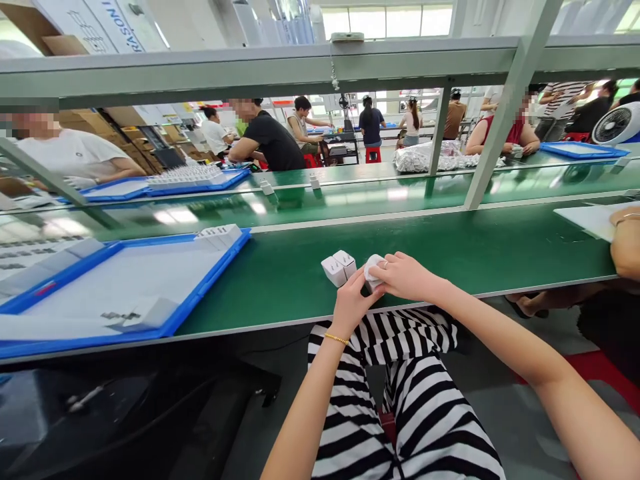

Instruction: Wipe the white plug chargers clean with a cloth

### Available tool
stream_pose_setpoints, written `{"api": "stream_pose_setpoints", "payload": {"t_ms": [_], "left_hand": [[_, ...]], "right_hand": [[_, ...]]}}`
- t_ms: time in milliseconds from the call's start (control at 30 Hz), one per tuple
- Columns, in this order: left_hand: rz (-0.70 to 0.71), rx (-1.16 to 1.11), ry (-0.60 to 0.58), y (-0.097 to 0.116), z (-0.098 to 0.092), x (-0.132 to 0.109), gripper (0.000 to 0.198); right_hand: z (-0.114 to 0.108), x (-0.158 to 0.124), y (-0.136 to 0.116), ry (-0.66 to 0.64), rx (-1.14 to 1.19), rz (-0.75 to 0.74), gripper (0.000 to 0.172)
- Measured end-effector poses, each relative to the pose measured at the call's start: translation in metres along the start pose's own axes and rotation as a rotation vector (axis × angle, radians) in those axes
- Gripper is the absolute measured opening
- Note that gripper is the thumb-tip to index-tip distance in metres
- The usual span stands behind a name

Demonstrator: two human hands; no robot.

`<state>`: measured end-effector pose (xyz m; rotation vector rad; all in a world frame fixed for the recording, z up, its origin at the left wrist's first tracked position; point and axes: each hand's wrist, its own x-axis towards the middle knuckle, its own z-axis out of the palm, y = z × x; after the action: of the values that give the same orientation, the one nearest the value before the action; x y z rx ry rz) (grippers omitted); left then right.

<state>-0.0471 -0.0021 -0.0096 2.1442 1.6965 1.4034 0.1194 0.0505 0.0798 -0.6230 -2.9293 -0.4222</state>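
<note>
My left hand [353, 303] and my right hand [407, 277] meet over the green workbench [475, 253], both gripping a white plastic power adapter [373, 267]. Their fingers hide much of it. Just left of my hands, two more white power adapters [334, 271] stand side by side on the bench, very close to my left fingers. A gold bracelet circles my left wrist.
A blue-rimmed tray [210, 283] with a white surface lies to my left, several white adapters [219, 235] at its far corner. A metal shelf frame [260, 70] crosses above the bench. Co-workers sit at a facing bench. A person's forearm [627, 247] enters at right.
</note>
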Motion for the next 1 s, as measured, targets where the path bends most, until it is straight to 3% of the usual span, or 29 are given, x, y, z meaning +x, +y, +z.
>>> {"api": "stream_pose_setpoints", "payload": {"t_ms": [233,367,433,733,1000], "left_hand": [[0.068,0.165,0.138,0.005,-0.002,-0.002,0.060],[-0.056,0.248,0.324,0.009,-0.008,-0.007,0.044],[-0.118,0.255,0.358,0.009,-0.010,-0.009,0.041],[-0.317,-0.020,0.237,-0.002,-0.017,-0.002,0.070],[-0.386,-0.160,0.209,-0.026,-0.025,0.017,0.077]], "right_hand": [[0.015,0.001,0.007,0.039,0.011,0.138,0.024],[0.022,0.013,0.030,0.033,0.094,0.172,0.028],[0.026,0.020,0.041,0.023,0.193,0.175,0.031],[0.051,0.045,0.057,0.104,0.606,0.191,0.038],[0.064,0.065,0.052,0.084,0.916,0.235,0.055]]}}
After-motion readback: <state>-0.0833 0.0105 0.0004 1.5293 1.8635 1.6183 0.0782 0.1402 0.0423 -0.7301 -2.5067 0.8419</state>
